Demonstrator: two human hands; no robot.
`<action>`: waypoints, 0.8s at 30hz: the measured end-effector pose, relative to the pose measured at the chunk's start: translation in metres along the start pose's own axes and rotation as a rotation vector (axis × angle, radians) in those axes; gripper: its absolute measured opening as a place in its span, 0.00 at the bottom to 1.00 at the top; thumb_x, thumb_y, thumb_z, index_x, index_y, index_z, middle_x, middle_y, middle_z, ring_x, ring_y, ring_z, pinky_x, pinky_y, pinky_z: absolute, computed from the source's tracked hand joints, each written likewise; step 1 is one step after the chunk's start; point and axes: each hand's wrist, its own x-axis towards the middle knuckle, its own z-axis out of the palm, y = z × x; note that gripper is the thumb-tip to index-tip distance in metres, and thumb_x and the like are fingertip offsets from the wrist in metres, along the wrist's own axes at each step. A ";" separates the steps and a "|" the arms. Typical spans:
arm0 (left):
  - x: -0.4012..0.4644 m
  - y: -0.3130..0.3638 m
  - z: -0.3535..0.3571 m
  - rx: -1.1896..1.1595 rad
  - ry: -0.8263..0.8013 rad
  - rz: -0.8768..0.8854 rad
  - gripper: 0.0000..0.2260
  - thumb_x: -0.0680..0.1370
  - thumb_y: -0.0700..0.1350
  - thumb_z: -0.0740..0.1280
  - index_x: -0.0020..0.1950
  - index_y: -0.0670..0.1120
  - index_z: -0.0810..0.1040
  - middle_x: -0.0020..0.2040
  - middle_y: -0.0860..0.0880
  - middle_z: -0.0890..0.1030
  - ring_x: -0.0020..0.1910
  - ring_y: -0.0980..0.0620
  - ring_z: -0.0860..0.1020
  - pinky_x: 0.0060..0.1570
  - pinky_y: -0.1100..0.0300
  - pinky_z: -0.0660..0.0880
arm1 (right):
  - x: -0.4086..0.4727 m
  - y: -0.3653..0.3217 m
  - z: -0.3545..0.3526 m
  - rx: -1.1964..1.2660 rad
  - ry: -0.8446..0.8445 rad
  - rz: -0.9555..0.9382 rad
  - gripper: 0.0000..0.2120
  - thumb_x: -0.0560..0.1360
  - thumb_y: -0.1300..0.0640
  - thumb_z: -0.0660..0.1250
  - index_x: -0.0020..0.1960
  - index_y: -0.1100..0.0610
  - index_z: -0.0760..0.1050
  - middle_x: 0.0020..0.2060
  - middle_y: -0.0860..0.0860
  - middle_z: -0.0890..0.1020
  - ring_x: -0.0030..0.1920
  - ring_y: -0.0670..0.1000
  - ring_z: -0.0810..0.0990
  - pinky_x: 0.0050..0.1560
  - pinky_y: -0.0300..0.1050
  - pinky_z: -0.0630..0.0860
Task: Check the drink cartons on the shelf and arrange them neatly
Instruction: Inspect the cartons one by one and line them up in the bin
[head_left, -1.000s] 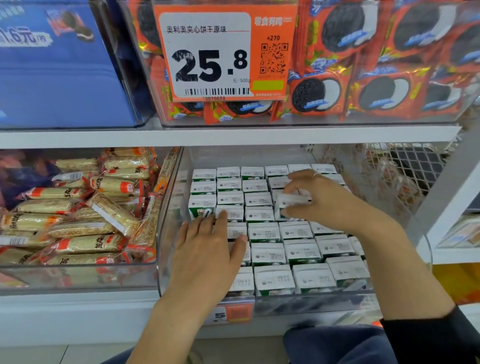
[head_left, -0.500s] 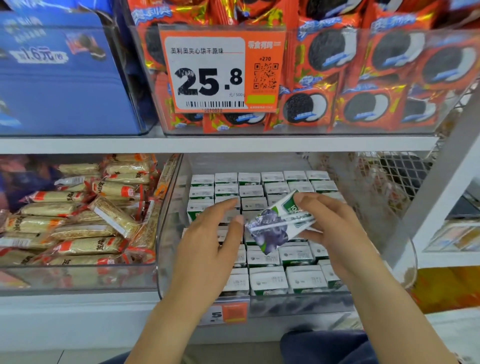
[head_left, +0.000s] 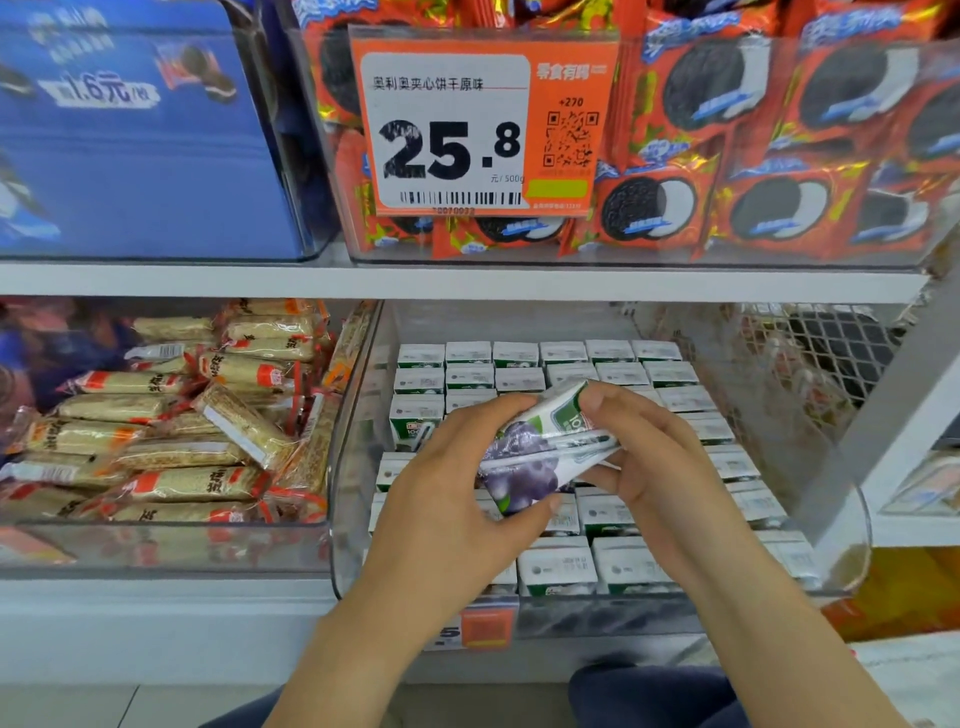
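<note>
An orange price tag (head_left: 483, 122) reading 25.8 hangs before red cookie packs (head_left: 649, 208). A blue box (head_left: 130, 145) sits left. Below lie wrapped snack bars (head_left: 171, 447).

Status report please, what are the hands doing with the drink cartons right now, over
Left hand and right hand both grip one grape-print carton, tilted above the clear bin. Remaining cartons stand in rows inside. Nothing in the way.

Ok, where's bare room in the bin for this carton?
A bare strip lies between the back row of cartons and the rear wall of the bin. Elsewhere it's packed; the left hand, right hand and held carton hide the middle.
</note>
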 end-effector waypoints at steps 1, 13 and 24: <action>0.001 -0.001 0.000 -0.005 -0.001 0.001 0.30 0.66 0.52 0.75 0.64 0.66 0.68 0.57 0.63 0.75 0.55 0.66 0.74 0.50 0.76 0.69 | 0.000 0.000 0.000 -0.008 -0.001 -0.002 0.12 0.68 0.52 0.72 0.47 0.58 0.81 0.42 0.55 0.84 0.44 0.53 0.83 0.41 0.43 0.79; -0.003 -0.001 0.004 -0.013 0.079 -0.028 0.28 0.67 0.47 0.75 0.61 0.68 0.71 0.55 0.62 0.77 0.52 0.62 0.77 0.47 0.71 0.73 | 0.000 -0.001 0.000 -0.023 -0.037 0.025 0.16 0.65 0.49 0.70 0.51 0.54 0.82 0.45 0.53 0.85 0.46 0.51 0.84 0.42 0.40 0.79; 0.000 0.002 0.002 -0.106 0.052 -0.062 0.27 0.68 0.47 0.77 0.63 0.61 0.71 0.56 0.61 0.79 0.54 0.64 0.78 0.50 0.72 0.73 | -0.004 0.001 0.002 -0.109 -0.109 -0.069 0.24 0.66 0.59 0.72 0.62 0.56 0.76 0.50 0.54 0.85 0.50 0.53 0.84 0.44 0.41 0.80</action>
